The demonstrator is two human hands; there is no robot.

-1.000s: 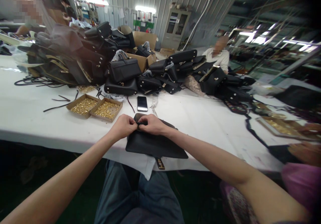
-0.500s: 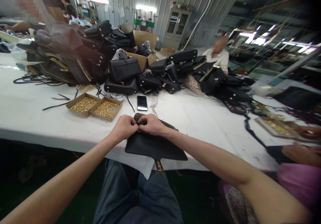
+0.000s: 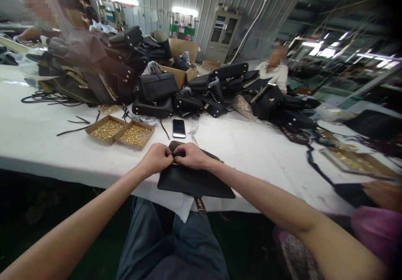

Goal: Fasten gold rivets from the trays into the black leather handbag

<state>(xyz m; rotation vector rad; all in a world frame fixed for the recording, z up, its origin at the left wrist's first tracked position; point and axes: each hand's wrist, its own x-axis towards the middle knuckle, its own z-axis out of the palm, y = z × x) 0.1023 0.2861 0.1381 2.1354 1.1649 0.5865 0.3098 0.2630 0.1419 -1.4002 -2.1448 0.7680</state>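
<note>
I have my left hand [image 3: 157, 158] and right hand [image 3: 190, 156] pinching the black bag [image 3: 194, 183] around eleven o'clock; a phone [image 3: 179, 128] lies at their twelve.

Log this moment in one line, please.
left hand: pinching at flat black leather-like piece | right hand: pinching alongside | nearby: black rectangular phone, brown cardboard trays of small golden pieces

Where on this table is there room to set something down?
The widest patch of white cloth lies between the black piece, the dark strap at right, the piled bags and the right forearm. A smaller one shows at left, between the dark strips and the cloth's near edge. Crowded: the back, and around the left hand and right hand.
</note>
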